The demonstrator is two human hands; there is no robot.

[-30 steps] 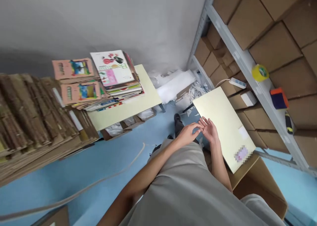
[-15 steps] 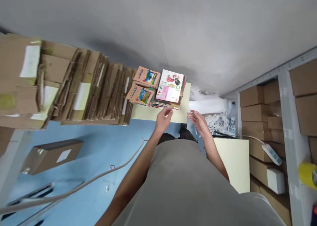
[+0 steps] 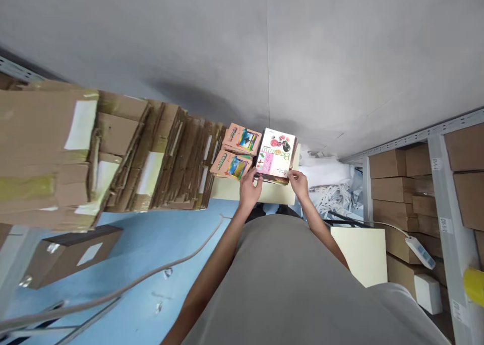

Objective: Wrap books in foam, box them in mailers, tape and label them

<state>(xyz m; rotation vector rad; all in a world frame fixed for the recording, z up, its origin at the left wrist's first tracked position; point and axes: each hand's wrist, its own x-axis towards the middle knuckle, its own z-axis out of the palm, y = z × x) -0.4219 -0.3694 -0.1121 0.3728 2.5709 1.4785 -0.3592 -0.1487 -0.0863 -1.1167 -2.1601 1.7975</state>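
Note:
A white-covered book (image 3: 277, 152) with red and black fruit pictures and a pink patch lies on top of a stack on a pale yellow board (image 3: 228, 190). My left hand (image 3: 249, 188) is at its near left corner, thumb and fingers closed about the edge. At the near right corner, my right hand (image 3: 300, 184) pinches the edge between thumb and fingers. Just left of this stack lie two piles of orange-covered books, a far pile (image 3: 242, 138) and a near pile (image 3: 232, 164). How many books my fingers hold is hidden.
A long row of flattened cardboard boxes (image 3: 181, 158) stands to the left. White shredded paper (image 3: 336, 200) lies at right, before shelves of brown cartons (image 3: 389, 189). A cable (image 3: 151, 272) crosses above the blue floor, near a closed carton (image 3: 68, 254).
My right hand has come in from beside the stack to the white book's near right corner. My left hand has moved to its near left corner. The camera view has shifted.

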